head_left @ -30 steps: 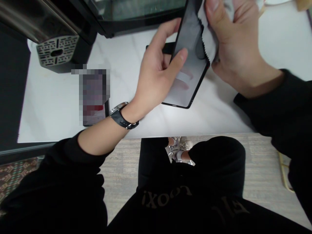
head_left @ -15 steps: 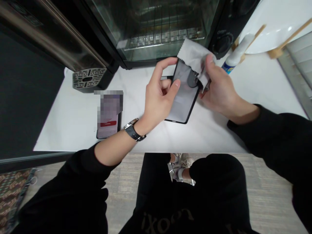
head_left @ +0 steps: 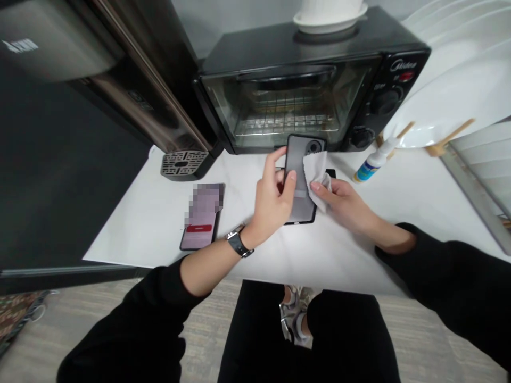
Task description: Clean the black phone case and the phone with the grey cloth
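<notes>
My left hand [head_left: 275, 194] grips a smartphone [head_left: 299, 159] by its left edge, thumb across the grey back and fingers behind it. The phone's round camera bump shows near the top right. Pinched in my right hand [head_left: 349, 205] is a light grey cleaning cloth [head_left: 318, 173] with zigzag edges, which lies against the right side of the phone's back. Part of a dark flat object [head_left: 330, 174] shows behind the cloth on the white counter; what it is I cannot tell. A second smartphone [head_left: 202, 218] lies screen up on the counter, left of my left hand.
A black toaster oven [head_left: 279, 64] stands behind my hands, a white saucer [head_left: 330, 24] with a pot on top of it. Right of it are a spray bottle [head_left: 371, 162] and white plates [head_left: 451, 101] in a rack. A drink machine's drip tray [head_left: 183, 164] is at left.
My right hand has drawn the cloth down from the phone's top, so the camera bump is now uncovered. The head view has tilted up, showing more of the oven.
</notes>
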A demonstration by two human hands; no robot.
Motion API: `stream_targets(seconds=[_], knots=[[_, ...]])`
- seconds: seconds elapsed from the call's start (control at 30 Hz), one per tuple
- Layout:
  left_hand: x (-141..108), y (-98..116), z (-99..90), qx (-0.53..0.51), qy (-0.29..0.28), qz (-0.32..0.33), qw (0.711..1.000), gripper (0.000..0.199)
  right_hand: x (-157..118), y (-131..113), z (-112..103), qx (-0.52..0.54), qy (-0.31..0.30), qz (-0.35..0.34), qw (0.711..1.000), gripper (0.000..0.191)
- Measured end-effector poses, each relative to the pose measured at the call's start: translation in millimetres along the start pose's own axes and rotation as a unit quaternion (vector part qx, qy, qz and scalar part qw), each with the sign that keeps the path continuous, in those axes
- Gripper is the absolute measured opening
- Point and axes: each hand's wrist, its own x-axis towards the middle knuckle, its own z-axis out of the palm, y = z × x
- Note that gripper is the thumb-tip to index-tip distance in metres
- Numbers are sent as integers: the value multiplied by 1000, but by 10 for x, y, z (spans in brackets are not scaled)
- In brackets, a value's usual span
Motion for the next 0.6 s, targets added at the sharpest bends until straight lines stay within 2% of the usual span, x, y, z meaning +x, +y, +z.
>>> stream_targets(seconds=[0.2, 0.27, 0.33, 0.4, 0.47, 0.53, 0.6], knots=[[-64, 87, -16, 86, -125, -6, 988, 55, 31, -104, -132, -75, 79, -24, 994, 53], [-24, 85, -50, 82, -115, 26, 990, 54, 27, -134, -181, -109, 87, -33, 990, 60], [69, 46, -104, 96, -61, 69, 991, 47, 30, -163, -227, -143, 80, -52, 985, 62], [190, -21, -169, 147, -15, 105, 983, 41, 36, -191, -263, -177, 54, -74, 980, 59], [292, -96, -228, 203, -10, 123, 971, 43, 37, -211, -282, -214, 3, -92, 973, 54], [340, -169, -263, 269, -43, 117, 955, 48, 32, -214, -284, -253, -72, -113, 958, 51], [333, -235, -268, 349, -118, 93, 925, 65, 27, -194, -276, -296, -146, -141, 933, 52]])
